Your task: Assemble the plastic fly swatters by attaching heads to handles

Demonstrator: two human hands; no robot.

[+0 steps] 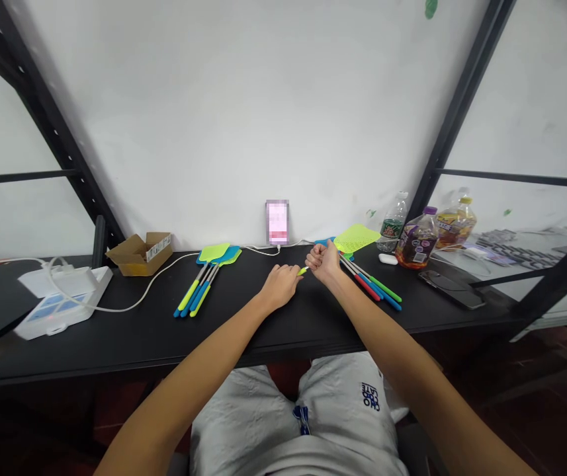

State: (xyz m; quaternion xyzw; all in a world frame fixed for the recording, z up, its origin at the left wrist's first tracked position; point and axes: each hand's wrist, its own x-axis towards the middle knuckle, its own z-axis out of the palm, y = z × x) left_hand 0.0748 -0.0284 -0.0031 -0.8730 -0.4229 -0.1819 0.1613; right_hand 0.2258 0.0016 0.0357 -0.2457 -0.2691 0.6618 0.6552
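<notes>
Just right of the frame's centre, the left grip is clenched on the handle of a yellow-green fly swatter, and the right grip is closed in a fist further along it, the mesh head jutting out to the right. On the black surface, one bunch of swatters lies left of centre and a second bunch right, near a purple-capped bottle.
</notes>
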